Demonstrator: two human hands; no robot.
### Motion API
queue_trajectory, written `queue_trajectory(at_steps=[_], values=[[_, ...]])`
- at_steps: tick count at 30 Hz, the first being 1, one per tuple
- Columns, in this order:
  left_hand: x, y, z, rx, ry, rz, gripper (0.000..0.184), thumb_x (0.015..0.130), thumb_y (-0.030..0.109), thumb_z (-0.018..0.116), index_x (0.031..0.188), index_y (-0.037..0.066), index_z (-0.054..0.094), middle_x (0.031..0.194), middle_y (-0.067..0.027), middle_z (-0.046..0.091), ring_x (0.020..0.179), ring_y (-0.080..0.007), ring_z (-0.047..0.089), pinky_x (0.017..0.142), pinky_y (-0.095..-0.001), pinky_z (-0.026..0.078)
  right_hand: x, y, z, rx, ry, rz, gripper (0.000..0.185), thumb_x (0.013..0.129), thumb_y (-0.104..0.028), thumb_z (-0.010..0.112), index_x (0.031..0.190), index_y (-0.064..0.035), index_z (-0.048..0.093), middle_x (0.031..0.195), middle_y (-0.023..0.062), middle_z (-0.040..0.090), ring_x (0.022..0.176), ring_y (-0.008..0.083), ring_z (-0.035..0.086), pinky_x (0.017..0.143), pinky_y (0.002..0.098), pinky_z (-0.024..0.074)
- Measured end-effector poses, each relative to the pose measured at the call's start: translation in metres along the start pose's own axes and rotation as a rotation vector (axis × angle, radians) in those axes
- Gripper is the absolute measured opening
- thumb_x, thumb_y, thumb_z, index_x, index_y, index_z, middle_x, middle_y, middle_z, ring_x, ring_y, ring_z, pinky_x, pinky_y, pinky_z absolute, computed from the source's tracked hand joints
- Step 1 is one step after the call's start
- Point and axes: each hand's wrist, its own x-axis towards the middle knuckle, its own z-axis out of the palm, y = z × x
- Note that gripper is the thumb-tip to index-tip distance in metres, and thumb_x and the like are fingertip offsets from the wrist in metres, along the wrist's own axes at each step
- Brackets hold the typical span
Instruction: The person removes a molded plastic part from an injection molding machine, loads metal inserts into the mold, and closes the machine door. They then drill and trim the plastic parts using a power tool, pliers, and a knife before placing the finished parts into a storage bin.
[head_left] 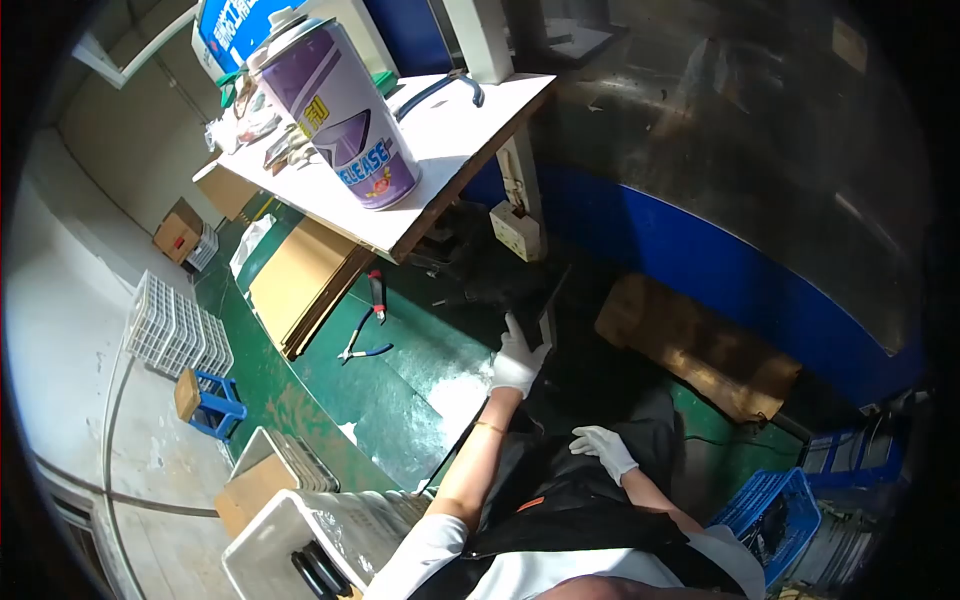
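Holds right hand (606,451) open; extends left hand (516,361), open too, with table edge (474,170) at eleven o'clock, green floor (408,376) at nine

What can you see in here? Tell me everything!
Tabletop: 1, white, upper middle
Spray can: 1, purple and white, on the tabletop
Curved tool: 1, blue, right of the can
Red-handled pliers: 1, red and black, left of centre
Blue-handled pliers: 1, blue, below those
Cardboard stack: 1, brown, left of both pliers
Dark equipment: count unclear, black, beneath the tabletop
Crates: several, white, left and lower left
Stool: 1, blue with brown seat, left
Block: 1, brown, right of centre
Basket: 1, blue, lower right
Left hand: 1, white glove, near the dark equipment
Right hand: 1, white glove, lower middle
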Motion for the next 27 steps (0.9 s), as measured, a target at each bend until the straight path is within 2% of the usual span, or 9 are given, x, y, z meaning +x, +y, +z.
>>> queue_trajectory(at_steps=[3, 7, 12, 16, 18, 20, 22, 24, 27], values=[[0.011, 0.014, 0.008, -0.036, 0.007, -0.003, 0.101, 0.079, 0.05, 0.065, 0.147, -0.001, 0.011, 0.111, -0.0278, 0.056, 0.088, -0.0417, 0.063, 0.072, -0.0458, 0.052, 0.003, 0.002, -0.005, -0.031, -0.092, -0.15, 0.037, 0.1, -0.029, 0.045, 0.116, 0.0018, 0.058, 0.095, 0.0137, 0.067, 0.088, 0.0191, 0.064, 0.083, 0.0291, 0.0481], [0.014, 0.016, 0.004, -0.004, -0.03, -0.005, 0.103, 0.078, 0.054, 0.063, 0.147, 0.0, 0.009, 0.11, -0.0273, 0.056, 0.089, -0.0413, 0.063, 0.072, -0.0457, 0.052, 0.011, 0.004, -0.021, 0.007, -0.066, -0.147, 0.036, 0.1, -0.027, 0.045, 0.116, 0.0035, 0.057, 0.096, 0.0149, 0.066, 0.087, 0.0196, 0.064, 0.084, 0.0301, 0.0488], [0.0, 0.009, 0.004, -0.1, 0.079, 0.059, 0.09, 0.082, 0.04, 0.066, 0.145, -0.002, 0.018, 0.109, -0.0259, 0.056, 0.085, -0.0389, 0.062, 0.07, -0.0445, 0.052, 0.017, 0.012, -0.028, -0.082, -0.037, -0.069, 0.037, 0.1, -0.03, 0.044, 0.116, 0.0004, 0.058, 0.096, 0.0131, 0.067, 0.086, 0.0195, 0.064, 0.086, 0.0315, 0.0482], [-0.048, -0.023, 0.043, -0.353, 0.439, 0.315, 0.068, 0.085, 0.015, 0.065, 0.141, 0.0, 0.03, 0.108, -0.0219, 0.054, 0.078, -0.033, 0.058, 0.068, -0.0399, 0.051, 0.036, 0.051, -0.031, -0.014, 0.079, 0.397, 0.04, 0.1, -0.035, 0.04, 0.121, -0.0041, 0.057, 0.109, 0.0131, 0.064, 0.096, 0.025, 0.063, 0.091, 0.0364, 0.0465], [-0.096, -0.024, 0.058, -0.453, 0.365, 0.173, 0.064, 0.085, 0.011, 0.064, 0.14, 0.003, 0.033, 0.112, -0.0205, 0.052, 0.079, -0.0314, 0.056, 0.073, -0.0364, 0.05, 0.049, 0.081, -0.04, 0.151, 0.093, 0.484, 0.042, 0.1, -0.035, 0.038, 0.124, -0.0045, 0.053, 0.115, 0.0138, 0.061, 0.1, 0.0267, 0.061, 0.091, 0.0378, 0.0467], [-0.137, -0.048, 0.085, -0.414, 0.23, 0.246, 0.054, 0.087, 0.017, 0.061, 0.135, 0.001, 0.04, 0.117, -0.025, 0.052, 0.088, -0.0341, 0.059, 0.08, -0.038, 0.05, 0.066, 0.113, -0.055, 0.434, 0.073, 0.494, 0.043, 0.099, -0.035, 0.036, 0.127, -0.005, 0.05, 0.122, 0.0144, 0.058, 0.105, 0.0285, 0.059, 0.09, 0.0392, 0.0468], [-0.177, -0.125, 0.163, -0.166, -0.216, 0.239, 0.048, 0.089, 0.027, 0.055, 0.129, 0.001, 0.048, 0.118, -0.0247, 0.056, 0.101, -0.0346, 0.06, 0.087, -0.0394, 0.049, 0.081, 0.129, -0.068, 0.593, 0.066, 0.486, 0.044, 0.099, -0.035, 0.035, 0.13, -0.0054, 0.047, 0.128, 0.015, 0.055, 0.109, 0.0302, 0.057, 0.09, 0.0406, 0.0469], [-0.164, -0.1, 0.138, 0.114, -0.945, 0.319, 0.046, 0.091, 0.034, 0.05, 0.122, 0.001, 0.056, 0.114, -0.0219, 0.061, 0.111, -0.0351, 0.056, 0.093, -0.0406, 0.046, 0.091, 0.132, -0.077, 0.517, 0.086, 0.492, 0.045, 0.099, -0.035, 0.034, 0.131, -0.0055, 0.045, 0.131, 0.0155, 0.054, 0.111, 0.0311, 0.056, 0.089, 0.0412, 0.0473], [-0.169, -0.098, 0.149, -0.082, -0.801, 0.272, 0.044, 0.092, 0.035, 0.049, 0.119, 0.002, 0.059, 0.112, -0.0201, 0.063, 0.11, -0.0357, 0.057, 0.093, -0.0399, 0.046, 0.096, 0.131, -0.084, 0.277, 0.143, 0.526, 0.046, 0.098, -0.035, 0.037, 0.131, -0.0048, 0.046, 0.126, 0.0163, 0.057, 0.105, 0.0312, 0.06, 0.089, 0.0405, 0.0488]])
